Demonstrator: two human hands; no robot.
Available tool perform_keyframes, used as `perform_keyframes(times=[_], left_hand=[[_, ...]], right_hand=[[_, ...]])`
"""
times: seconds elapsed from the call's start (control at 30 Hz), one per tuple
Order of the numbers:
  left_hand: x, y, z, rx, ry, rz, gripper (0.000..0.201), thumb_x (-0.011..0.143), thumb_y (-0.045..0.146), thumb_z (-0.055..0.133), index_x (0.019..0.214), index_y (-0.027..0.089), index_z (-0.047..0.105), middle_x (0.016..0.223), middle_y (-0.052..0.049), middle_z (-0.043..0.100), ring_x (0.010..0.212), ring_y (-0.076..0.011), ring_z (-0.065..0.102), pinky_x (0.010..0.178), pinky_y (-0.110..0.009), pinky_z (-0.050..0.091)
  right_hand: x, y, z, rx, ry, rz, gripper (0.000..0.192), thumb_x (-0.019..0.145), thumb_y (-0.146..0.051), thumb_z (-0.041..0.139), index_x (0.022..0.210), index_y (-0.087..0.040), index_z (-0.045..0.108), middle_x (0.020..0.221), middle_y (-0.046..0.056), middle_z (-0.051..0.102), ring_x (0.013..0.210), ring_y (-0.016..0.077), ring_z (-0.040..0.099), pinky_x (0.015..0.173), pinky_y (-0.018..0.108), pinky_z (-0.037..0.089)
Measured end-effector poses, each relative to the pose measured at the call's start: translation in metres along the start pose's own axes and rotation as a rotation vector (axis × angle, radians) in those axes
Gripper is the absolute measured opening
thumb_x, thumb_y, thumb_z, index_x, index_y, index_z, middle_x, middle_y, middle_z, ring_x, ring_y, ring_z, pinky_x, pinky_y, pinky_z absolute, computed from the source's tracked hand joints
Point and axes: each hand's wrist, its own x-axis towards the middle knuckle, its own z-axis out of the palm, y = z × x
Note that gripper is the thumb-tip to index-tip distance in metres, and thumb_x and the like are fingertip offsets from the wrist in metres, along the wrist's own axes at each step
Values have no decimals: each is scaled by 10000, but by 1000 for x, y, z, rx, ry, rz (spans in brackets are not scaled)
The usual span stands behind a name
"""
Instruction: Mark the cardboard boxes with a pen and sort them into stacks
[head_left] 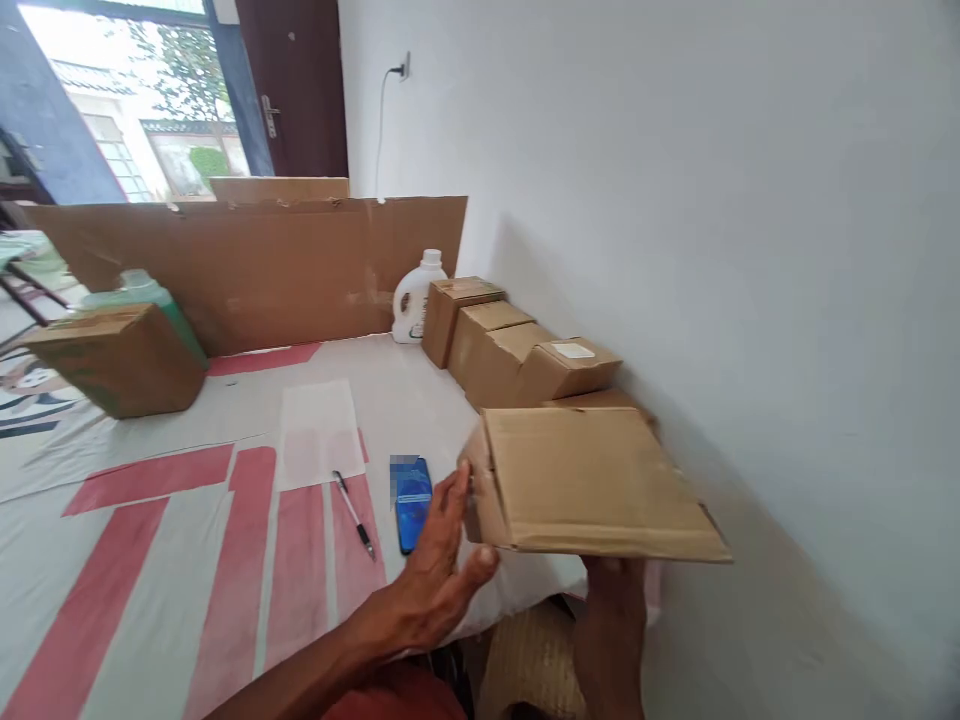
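A flat brown cardboard box (592,480) hovers over the near right corner of the table. My right hand (611,585) holds it from underneath, mostly hidden by the box. My left hand (442,565) presses flat against the box's left side, fingers spread. Just left of that hand lie a blue phone (412,500) and a pen (354,514) on the covered table (150,560).
Several small cardboard boxes (517,350) line the white wall on the right, with a white jug (412,300) behind them. A tall cardboard sheet (255,265) stands at the table's far edge. A larger box (116,358) and green bottle (161,300) sit far left. A white paper (319,432) lies mid-table.
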Motion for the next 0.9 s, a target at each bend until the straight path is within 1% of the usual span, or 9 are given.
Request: perform_keyframes(times=[0.07, 0.17, 0.27, 0.33, 0.5, 0.6, 0.7, 0.77, 0.9], left_hand=[[-42, -8, -39, 66, 192, -87, 847, 1013, 718, 351, 1703, 299, 93, 1793, -21, 103, 1659, -284, -26, 1351, -523, 29], [-106, -34, -86, 140, 569, -194, 790, 1014, 721, 314, 1678, 296, 269, 1753, -49, 276, 1659, -283, 38, 1352, -519, 59], [-158, -60, -114, 165, 847, -296, 813, 991, 760, 287, 1653, 291, 333, 1716, -78, 351, 1659, -283, 36, 1353, -516, 52], [-181, -71, -121, 142, 939, -321, 820, 984, 774, 274, 1646, 294, 337, 1694, -100, 380, 1651, -290, 111, 1351, -518, 98], [-195, -82, -137, 20, 965, -206, 758, 1019, 738, 173, 1619, 316, 364, 1644, -120, 461, 1514, -314, 443, 1241, -553, 369], [-185, -83, -156, 32, 1032, -241, 784, 989, 774, 284, 1595, 294, 414, 1656, -111, 452, 1541, -325, 403, 1268, -547, 320], [-176, -80, -170, 54, 998, -283, 775, 924, 800, 442, 1451, 256, 609, 1584, -123, 549, 1526, -350, 428, 1268, -520, 335], [-176, -74, -171, 51, 968, -304, 713, 936, 769, 471, 1388, 252, 663, 1524, -125, 612, 1487, -351, 484, 1245, -519, 372], [-184, -58, -154, 97, 915, -281, 584, 997, 629, 527, 1450, 267, 596, 1516, -108, 614, 1393, -313, 575, 1164, -475, 463]], right_hand=[[-23, -19, 40, 49, -164, 3, 638, 965, -654, 498, 1456, -250, 558, 1391, 134, 649, 1377, 341, 523, 1088, 479, 467], [-65, -32, 105, 184, -474, 48, 627, 947, -638, 563, 1448, -262, 568, 1352, 126, 684, 1259, 324, 630, 994, 439, 553], [-108, -27, 159, 265, -741, 47, 582, 946, -600, 601, 1436, -287, 585, 1406, 116, 665, 1228, 309, 668, 1005, 443, 575], [-128, -15, 182, 278, -850, 25, 540, 954, -569, 607, 1424, -303, 601, 1438, 108, 653, 1281, 310, 651, 1050, 461, 562], [-139, 15, 194, 269, -933, 17, 575, 968, -508, 614, 1501, -308, 532, 1505, 113, 615, 1324, 313, 644, 1116, 522, 522], [-135, 15, 191, 243, -979, 33, 591, 958, -511, 614, 1496, -278, 539, 1488, 127, 632, 1336, 311, 639, 1130, 515, 511], [-128, 7, 191, 195, -974, 16, 511, 920, -546, 636, 1338, -254, 671, 1378, 132, 707, 1280, 337, 666, 1096, 509, 526], [-121, 1, 192, 200, -968, 54, 486, 913, -574, 637, 1265, -247, 716, 1300, 124, 746, 1206, 340, 696, 1030, 480, 559], [-104, -8, 192, 244, -1000, 124, 510, 909, -660, 619, 1078, -210, 789, 1101, 113, 800, 1013, 329, 733, 860, 410, 593]])
